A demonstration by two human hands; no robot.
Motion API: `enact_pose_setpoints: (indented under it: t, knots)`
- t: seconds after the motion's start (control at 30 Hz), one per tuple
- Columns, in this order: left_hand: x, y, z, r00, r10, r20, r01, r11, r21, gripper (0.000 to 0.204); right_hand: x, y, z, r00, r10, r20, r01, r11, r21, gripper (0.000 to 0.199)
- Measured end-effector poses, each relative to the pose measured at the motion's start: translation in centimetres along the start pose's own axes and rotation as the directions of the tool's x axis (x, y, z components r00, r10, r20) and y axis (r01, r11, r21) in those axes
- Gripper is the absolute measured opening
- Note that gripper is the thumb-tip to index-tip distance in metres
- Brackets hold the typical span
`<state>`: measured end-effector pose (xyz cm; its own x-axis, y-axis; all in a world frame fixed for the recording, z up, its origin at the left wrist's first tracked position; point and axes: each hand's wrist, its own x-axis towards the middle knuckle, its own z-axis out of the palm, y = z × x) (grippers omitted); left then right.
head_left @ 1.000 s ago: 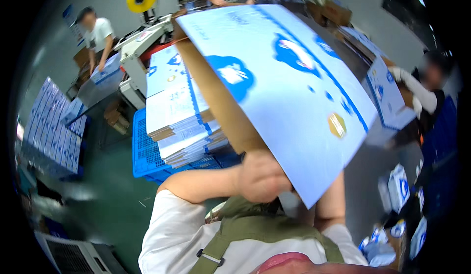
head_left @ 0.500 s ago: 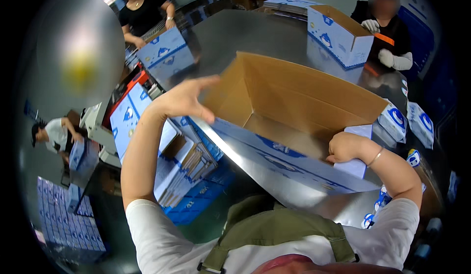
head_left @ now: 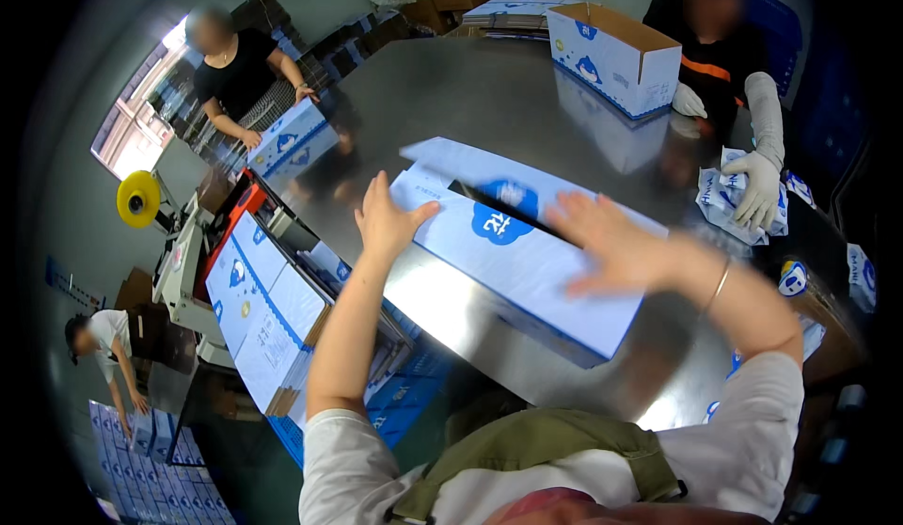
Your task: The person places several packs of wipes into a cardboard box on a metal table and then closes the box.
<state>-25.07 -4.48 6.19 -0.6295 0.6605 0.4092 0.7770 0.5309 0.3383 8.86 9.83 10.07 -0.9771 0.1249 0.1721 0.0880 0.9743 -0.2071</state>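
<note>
A long light-blue-and-white cardboard box (head_left: 527,285) lies in front of me, its near top flap folded down and its far flap (head_left: 527,169) still slanting up, with a dark gap between them. At the box's left end is my left hand (head_left: 384,219), thumb and fingers spread against the corner. My right hand (head_left: 611,243), smeared by motion, has its fingers stretched out over the top flaps near the right end. Neither hand grips anything. The inside of the box is mostly hidden.
Flat printed cartons (head_left: 268,309) are stacked at my left. Across the metal table (head_left: 423,83) stands an open box (head_left: 611,64). At right a person's gloved hand (head_left: 755,191) rests on blue-and-white packs (head_left: 720,210). Another person handles a small box (head_left: 287,139) far left.
The box's wide-open top has been folded mostly over. My right hand has come out from inside it onto the flaps. The co-worker at right has reached down to the packs.
</note>
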Motion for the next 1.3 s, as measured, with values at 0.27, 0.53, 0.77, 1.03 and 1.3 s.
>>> enact_pose_setpoints:
  t: [0.27,0.53,0.77,1.03,1.3]
  knots:
    - [-22.6,8.0,8.9,0.864,-0.218,0.453,0.45,-0.07,-0.89,0.058,-13.6,0.5,1.1,0.947,0.124,-0.298,-0.105,0.991,0.077,0.084]
    - [-10.4,11.9,-3.3,0.817,0.434,0.379,-0.256,0.863,-0.436,0.044,-9.3,-3.1,18.0,0.748,0.662,0.055,-0.444,0.437,0.782,0.027]
    - [-11.4,10.0,-5.1,0.543,0.612,0.575,-0.63,0.75,-0.202,0.019,0.3,-9.4,2.5,0.818,-0.077,-0.569,0.106,0.994,0.019,0.025]
    - [1.0,-0.4,-2.8,0.787,0.036,0.616,0.014,0.997,-0.075,0.03,-0.9,-3.9,6.8,0.983,-0.085,-0.163,0.069,0.992,-0.102,0.013]
    - [6.6,-5.6,3.3,0.622,0.119,0.774,-0.476,0.842,0.253,0.013,-3.1,-1.7,8.7,0.932,0.357,0.068,-0.335,0.769,0.544,0.063]
